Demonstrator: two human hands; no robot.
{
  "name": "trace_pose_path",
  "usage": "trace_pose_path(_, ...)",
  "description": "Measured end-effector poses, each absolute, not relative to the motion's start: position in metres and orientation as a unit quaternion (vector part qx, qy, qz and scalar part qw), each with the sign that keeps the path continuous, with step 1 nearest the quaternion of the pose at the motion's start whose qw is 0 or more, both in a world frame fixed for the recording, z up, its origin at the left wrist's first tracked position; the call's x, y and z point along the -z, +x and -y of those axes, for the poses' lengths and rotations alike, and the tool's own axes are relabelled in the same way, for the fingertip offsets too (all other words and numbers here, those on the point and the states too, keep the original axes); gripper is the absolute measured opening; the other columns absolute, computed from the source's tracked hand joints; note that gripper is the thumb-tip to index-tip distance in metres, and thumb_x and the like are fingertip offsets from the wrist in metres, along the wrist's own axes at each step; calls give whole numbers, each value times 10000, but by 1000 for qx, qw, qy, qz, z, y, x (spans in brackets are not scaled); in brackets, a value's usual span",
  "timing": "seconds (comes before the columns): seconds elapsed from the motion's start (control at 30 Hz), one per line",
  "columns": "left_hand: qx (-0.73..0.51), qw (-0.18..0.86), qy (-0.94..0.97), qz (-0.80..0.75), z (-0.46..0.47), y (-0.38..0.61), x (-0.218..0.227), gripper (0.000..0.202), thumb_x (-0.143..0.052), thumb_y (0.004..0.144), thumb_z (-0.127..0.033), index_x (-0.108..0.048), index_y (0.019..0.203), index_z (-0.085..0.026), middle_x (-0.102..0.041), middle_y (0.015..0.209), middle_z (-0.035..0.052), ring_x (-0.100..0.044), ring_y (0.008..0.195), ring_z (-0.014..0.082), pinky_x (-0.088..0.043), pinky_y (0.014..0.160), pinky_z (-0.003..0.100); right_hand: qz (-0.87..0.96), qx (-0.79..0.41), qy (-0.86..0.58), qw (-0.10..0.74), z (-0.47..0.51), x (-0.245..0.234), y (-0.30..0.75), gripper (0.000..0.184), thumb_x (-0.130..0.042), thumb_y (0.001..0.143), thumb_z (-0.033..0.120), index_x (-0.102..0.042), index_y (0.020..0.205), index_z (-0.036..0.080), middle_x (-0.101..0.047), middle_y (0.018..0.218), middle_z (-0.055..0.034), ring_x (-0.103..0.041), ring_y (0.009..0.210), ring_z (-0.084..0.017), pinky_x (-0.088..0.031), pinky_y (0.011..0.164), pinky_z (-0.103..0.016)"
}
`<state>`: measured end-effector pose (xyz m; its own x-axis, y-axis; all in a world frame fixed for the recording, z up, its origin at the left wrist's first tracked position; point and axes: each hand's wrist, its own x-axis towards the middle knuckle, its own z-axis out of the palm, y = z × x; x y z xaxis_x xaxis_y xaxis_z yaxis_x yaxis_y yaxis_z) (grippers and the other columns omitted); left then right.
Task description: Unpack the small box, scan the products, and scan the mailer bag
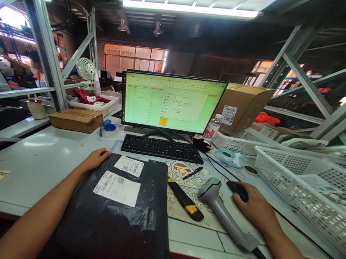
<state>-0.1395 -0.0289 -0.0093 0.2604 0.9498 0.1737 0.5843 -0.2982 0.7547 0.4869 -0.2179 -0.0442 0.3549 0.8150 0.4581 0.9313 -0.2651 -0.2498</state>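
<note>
A black plastic mailing bag [113, 230] with two white shipping labels lies in front of me, hanging over the table's front edge. At its upper left corner is my left hand [97, 158], its fingers closed on the edge and partly hidden. My right hand [256, 206] rests over a black computer mouse [237, 190], fingers curled around it. Between the bag and the mouse lie a grey barcode scanner [226, 213] and a black-and-yellow utility knife [185, 200]. A black pen [193, 173] sits just above the knife.
A black keyboard [161, 149] stands before a lit monitor [169, 104]. White plastic baskets [303, 180] line the right side. Tape rolls [227, 155] lie nearby. At the left are a flat cardboard box [76, 120] and blue tape [109, 127]. Cables cross the right side.
</note>
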Motion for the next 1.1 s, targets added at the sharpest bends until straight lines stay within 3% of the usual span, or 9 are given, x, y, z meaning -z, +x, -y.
trace_pose_path(0.23,-318,290,738,-519,30,-139,8,586,-452,797,-802,-578,784,-230,-660,793,36,-604,800,250,-445,728,339,557,122,-785,243,221,42,483,555,-452,827,534,-656,1247,235,-648,1341,-122,-669,1078,-333,-558,931,-506)
trace_pose_path(0.57,-319,282,742,-518,23,-142,15,588,-451,792,-788,-604,782,-220,-669,793,41,-609,803,254,-443,750,352,535,145,-799,232,218,50,489,611,-440,848,519,-609,1292,136,-646,1319,-179,-647,1147,-347,-523,1033,-516)
trace_pose_path(0.9,-317,289,742,-515,19,-144,20,598,-464,800,-802,-610,785,-222,-658,763,25,-603,782,248,-435,722,339,536,157,-800,218,221,48,483,591,-414,916,462,-603,1380,148,-607,1397,-161,-636,1184,-323,-524,1046,-497)
trace_pose_path(1.1,-310,284,742,-523,20,-143,17,622,-454,788,-817,-617,795,-218,-682,794,40,-629,817,265,-452,750,349,540,159,-797,220,221,47,483,546,-455,900,440,-621,1318,131,-640,1334,-173,-642,1176,-318,-518,1061,-482)
